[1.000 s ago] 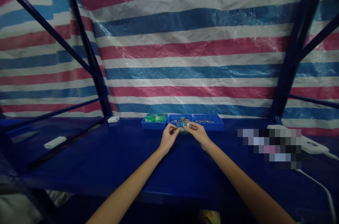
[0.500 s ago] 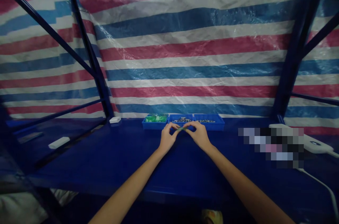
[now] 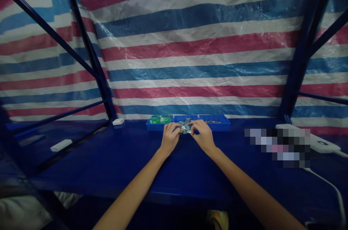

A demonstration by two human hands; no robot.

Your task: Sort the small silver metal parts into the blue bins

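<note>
A small, shiny, see-through plastic bag [image 3: 186, 127] with a greenish tint is held up between my two hands, just in front of the blue trays. My left hand [image 3: 170, 137] pinches its left edge, with the back of the hand turned toward me. On the other side, my right hand [image 3: 202, 134] grips the right edge between thumb and fingers. Whether anything lies inside the bag is too small to tell. Behind my left hand is a blue tray [image 3: 154, 126] of green plastic packets [image 3: 160, 119]. Small metallic parts [image 3: 213, 122] lie in the right-hand blue tray [image 3: 224, 126].
The blue tabletop [image 3: 130, 161] runs between blue metal posts [image 3: 299, 63], with a striped plastic sheet [image 3: 195, 48] behind. White blocks [image 3: 118, 122] are at the left. At the right are a blurred-out object [image 3: 280, 146], a white device [image 3: 320, 144] and its cable [image 3: 326, 183].
The bag, earlier seen nearly edge-on as a thin green strip, now shows its shiny face. My left hand has turned so that its back faces me more. The view has tilted slightly.
</note>
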